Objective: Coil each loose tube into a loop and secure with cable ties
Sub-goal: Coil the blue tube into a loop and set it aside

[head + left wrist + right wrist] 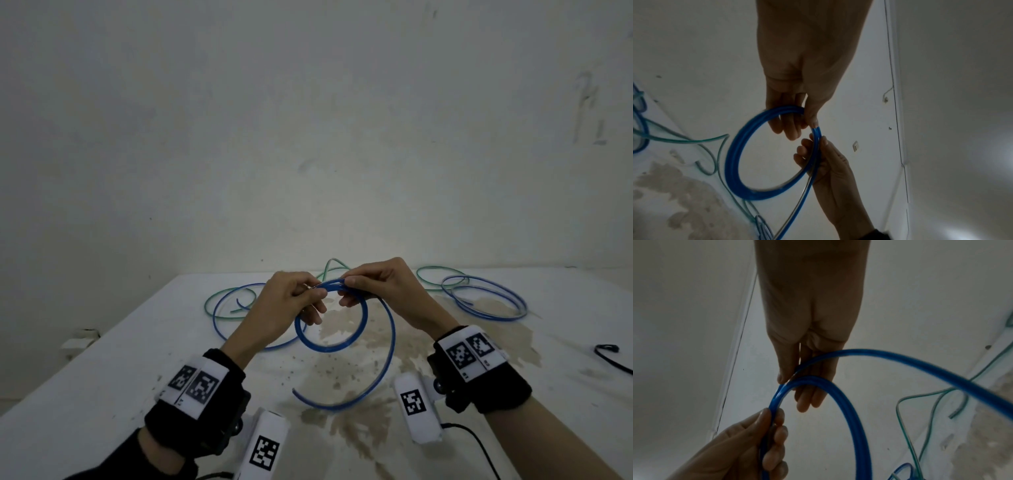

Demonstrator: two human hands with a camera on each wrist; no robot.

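Note:
A blue tube (325, 346) is wound into a small coil of a few turns, held up above the white table (137, 342). My left hand (313, 291) pinches the top of the coil from the left. My right hand (349, 286) pinches the same stretch just to the right. The tube's loose tail (390, 342) curves down from my right hand and ends on the table near me. In the left wrist view my left hand (803, 125) grips the coil (731, 162) between thumb and fingers. In the right wrist view my right hand (795, 386) holds the coil (855, 410).
Loose green and blue tubes (226, 308) lie at the back left. More of them form loops (479, 294) at the back right. A black cord (608, 353) lies at the right edge. Brown stains (359, 377) mark the table's middle. A wall stands behind.

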